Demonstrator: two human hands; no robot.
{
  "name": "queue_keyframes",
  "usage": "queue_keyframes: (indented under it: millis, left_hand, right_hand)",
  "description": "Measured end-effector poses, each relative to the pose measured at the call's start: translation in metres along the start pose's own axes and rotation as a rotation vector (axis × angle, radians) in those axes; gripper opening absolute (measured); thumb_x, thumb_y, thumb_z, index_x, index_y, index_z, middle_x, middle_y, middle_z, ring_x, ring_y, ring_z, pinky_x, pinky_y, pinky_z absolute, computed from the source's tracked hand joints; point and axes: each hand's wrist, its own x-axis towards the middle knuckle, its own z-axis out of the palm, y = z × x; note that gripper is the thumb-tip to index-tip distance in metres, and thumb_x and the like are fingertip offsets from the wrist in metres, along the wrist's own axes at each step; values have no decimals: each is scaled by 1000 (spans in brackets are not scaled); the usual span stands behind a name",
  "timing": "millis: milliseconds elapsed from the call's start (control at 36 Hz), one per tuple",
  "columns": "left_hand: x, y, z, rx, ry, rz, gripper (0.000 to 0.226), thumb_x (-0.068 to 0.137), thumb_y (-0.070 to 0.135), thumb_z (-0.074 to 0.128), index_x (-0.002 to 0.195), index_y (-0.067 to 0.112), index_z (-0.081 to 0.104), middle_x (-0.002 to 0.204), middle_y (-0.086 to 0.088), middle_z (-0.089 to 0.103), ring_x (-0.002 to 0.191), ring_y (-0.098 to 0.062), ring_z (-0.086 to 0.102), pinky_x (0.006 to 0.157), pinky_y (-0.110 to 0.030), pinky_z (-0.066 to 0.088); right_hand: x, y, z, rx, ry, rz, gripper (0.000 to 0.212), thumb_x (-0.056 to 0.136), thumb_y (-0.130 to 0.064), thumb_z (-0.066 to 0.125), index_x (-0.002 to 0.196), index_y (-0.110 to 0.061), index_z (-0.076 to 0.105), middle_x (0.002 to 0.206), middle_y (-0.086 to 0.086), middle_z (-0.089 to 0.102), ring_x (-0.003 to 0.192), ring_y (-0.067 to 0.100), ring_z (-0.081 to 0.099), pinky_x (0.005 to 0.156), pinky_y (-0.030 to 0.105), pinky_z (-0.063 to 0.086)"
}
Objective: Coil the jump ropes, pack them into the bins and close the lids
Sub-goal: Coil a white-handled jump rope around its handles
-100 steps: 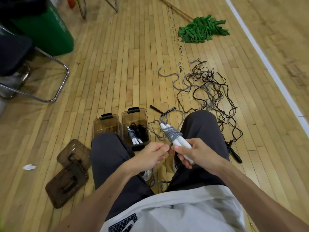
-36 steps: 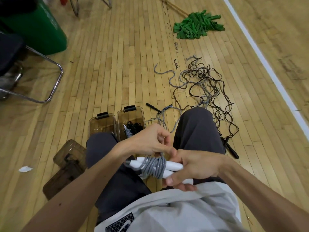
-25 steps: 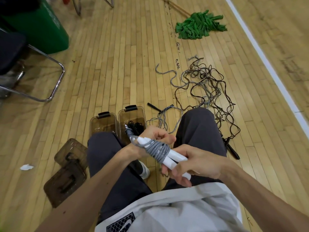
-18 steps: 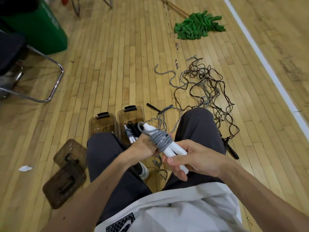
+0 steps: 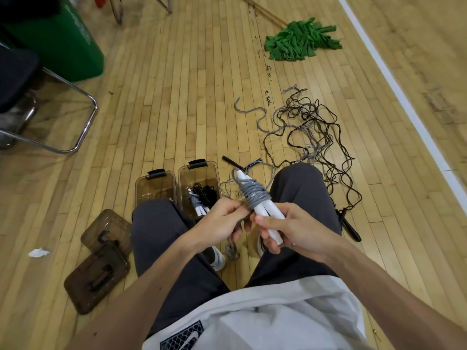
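My right hand (image 5: 290,229) grips the two white handles of a grey jump rope (image 5: 254,194), whose cord is wound several times around them. My left hand (image 5: 222,219) pinches the loose grey cord just below the coil, and its tail hangs down between my knees. Two open smoky bins stand on the floor ahead of my left knee. The left bin (image 5: 155,185) looks empty, while the right bin (image 5: 199,181) holds a coiled black rope and a grey one with white handles. A tangle of black and grey ropes (image 5: 313,132) lies beyond my right knee.
Two brown lids (image 5: 101,258) lie on the floor at my left. A chair frame (image 5: 83,127) and a green bin (image 5: 63,44) stand far left. A green mop head (image 5: 300,40) lies at the back. A white scrap (image 5: 38,252) is near the lids.
I kept winding the grey cord around the white handles, swinging them sideways and back upright. My left hand has come round from behind the coil to pinch the cord below it.
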Motion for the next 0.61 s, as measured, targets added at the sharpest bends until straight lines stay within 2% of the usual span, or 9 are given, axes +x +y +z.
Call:
queue_keyframes:
  millis: [56, 111, 194, 250, 306, 417, 472, 556, 611]
  left_hand:
    - [0, -1, 0, 15, -15, -13, 33, 107, 17, 43, 89, -1, 65, 61, 2, 62, 45, -14, 52, 48, -28, 41]
    - [-1, 0, 0, 6, -35, -16, 30, 106, 14, 44, 85, 9, 65, 62, -5, 62, 47, -16, 54, 49, -29, 43]
    - [-2, -1, 1, -22, -62, -12, 27, 106, 18, 45, 89, 8, 64, 84, -24, 67, 53, -20, 58, 50, -32, 46]
    - [-1, -3, 1, -2, -66, 4, 28, 105, 26, 47, 92, 8, 64, 94, -29, 67, 56, -20, 60, 50, -28, 48]
    - [0, -6, 2, 58, -50, 18, 30, 104, 32, 49, 91, 10, 65, 93, -24, 69, 57, -18, 62, 50, -27, 49]
    - [2, -11, 6, 163, 15, 33, 32, 104, 35, 49, 87, 13, 65, 73, 3, 67, 56, -15, 64, 51, -27, 50]
    - [3, -12, 7, 183, 32, 39, 31, 104, 34, 49, 86, 15, 66, 74, 5, 69, 54, -14, 64, 50, -26, 49]
    - [3, -13, 5, 172, 56, 33, 29, 104, 32, 49, 88, 16, 66, 82, 2, 69, 55, -16, 63, 51, -24, 48]
    - [4, -15, 3, 177, 73, 29, 29, 104, 31, 49, 87, 15, 66, 82, 2, 69, 56, -15, 62, 53, -24, 48]
  right_hand:
    - [2, 4, -1, -38, 31, -3, 15, 99, -18, 61, 99, -3, 58, 69, 5, 54, 51, 16, 48, 51, 26, 44]
    - [3, 8, -2, -67, 51, -11, 14, 101, -17, 60, 98, -4, 57, 70, 5, 52, 51, 15, 47, 50, 25, 43]
    - [4, 11, -3, -89, 65, -17, 13, 102, -17, 58, 101, -4, 58, 69, 3, 50, 50, 15, 45, 49, 24, 41]
    - [5, 11, -2, -111, 72, -21, 13, 102, -16, 57, 99, -3, 57, 68, 3, 50, 50, 16, 45, 48, 24, 41]
    - [6, 11, -1, -136, 94, -21, 13, 102, -16, 58, 94, -6, 58, 68, 3, 51, 50, 17, 46, 48, 25, 42]
    - [8, 13, 2, -191, 178, 3, 11, 99, -11, 61, 89, -6, 60, 66, 4, 57, 53, 20, 52, 49, 29, 46]
    - [8, 13, 1, -206, 166, 12, 2, 94, -5, 62, 94, -4, 61, 72, 8, 58, 57, 22, 54, 54, 30, 48]
    - [4, 12, -4, -162, 51, 41, 14, 82, -5, 60, 96, -5, 63, 80, 8, 55, 69, 22, 51, 64, 32, 48]
    - [2, 13, -6, -143, 4, 46, 13, 85, -4, 62, 96, -10, 64, 80, 5, 55, 73, 20, 51, 69, 33, 48]
